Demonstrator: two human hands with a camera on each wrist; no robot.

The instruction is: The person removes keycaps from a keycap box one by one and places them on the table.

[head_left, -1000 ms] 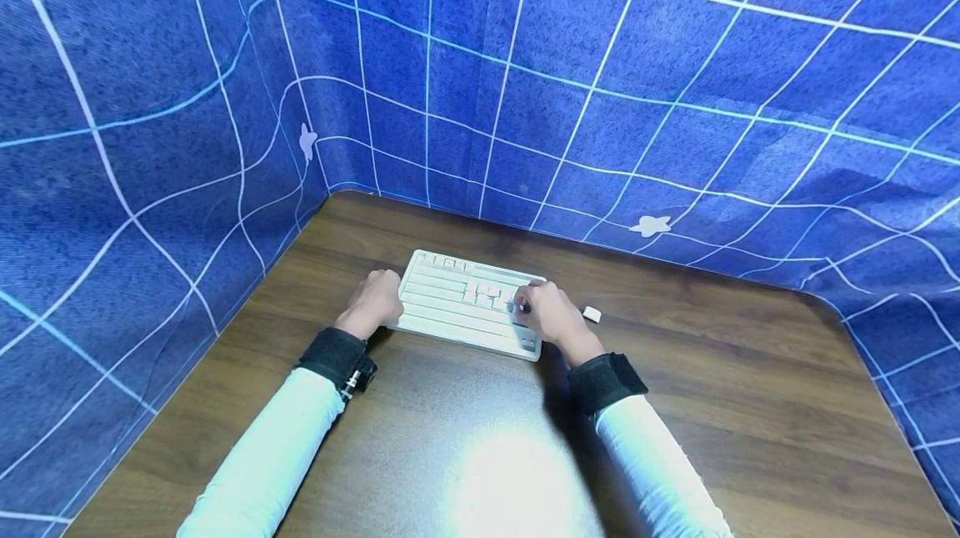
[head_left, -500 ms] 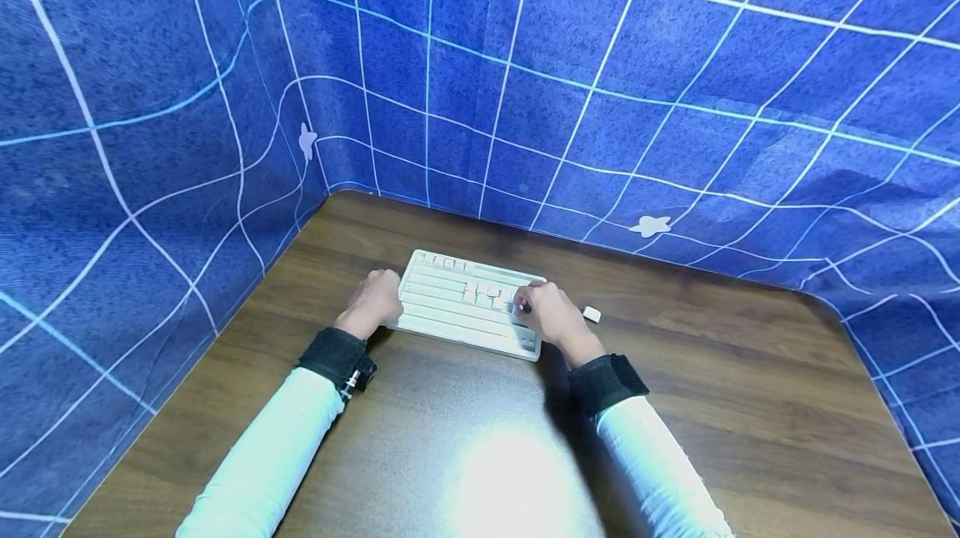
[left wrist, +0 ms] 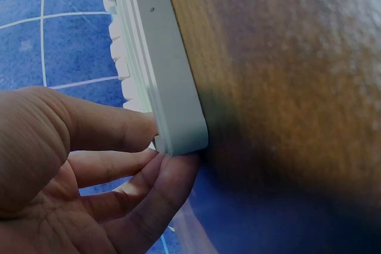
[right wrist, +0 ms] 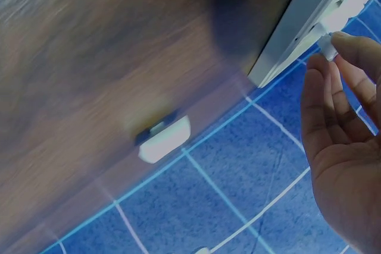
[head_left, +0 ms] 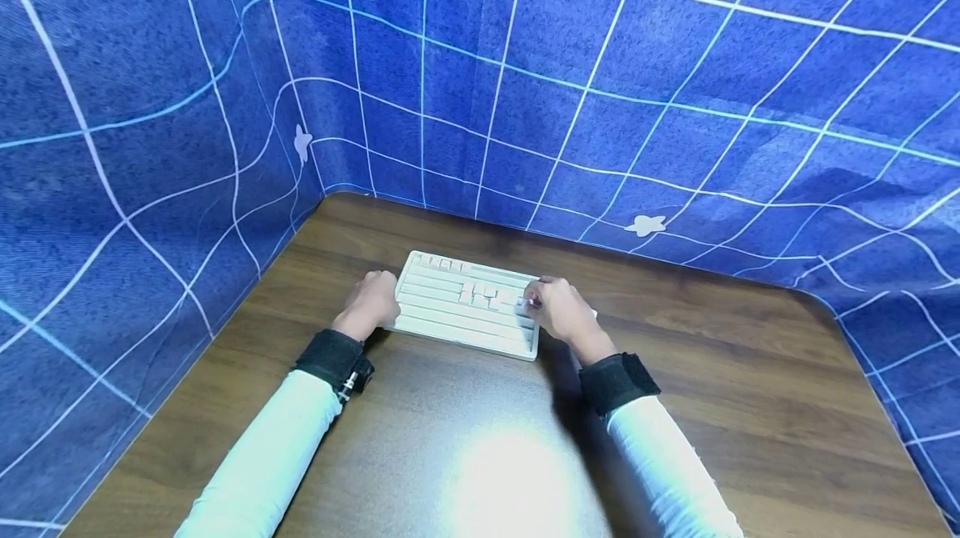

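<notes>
A white tray shaped like a keyboard (head_left: 450, 323) lies on the wooden table, with some pale keycaps (head_left: 482, 290) in its middle and a few along its far left edge. My left hand (head_left: 371, 300) pinches the tray's left end; in the left wrist view, thumb and fingers (left wrist: 169, 182) hold its corner (left wrist: 187, 129). Over the tray's right end is my right hand (head_left: 564, 313). The right wrist view shows that hand (right wrist: 345, 123) pinching a small pale keycap (right wrist: 327, 47) between thumb and fingers, close to the tray's edge (right wrist: 297, 34).
A loose white keycap (right wrist: 165, 142) lies on the table to the right of the tray, mostly hidden behind my right hand in the head view. Blue cloth with white and cyan lines (head_left: 480, 87) rises behind and left of the wooden table (head_left: 720, 354).
My right hand has shifted slightly right and away from the tray's middle, now covering most of the loose keycap in the head view. The left hand keeps its hold. The head view has shifted a little.
</notes>
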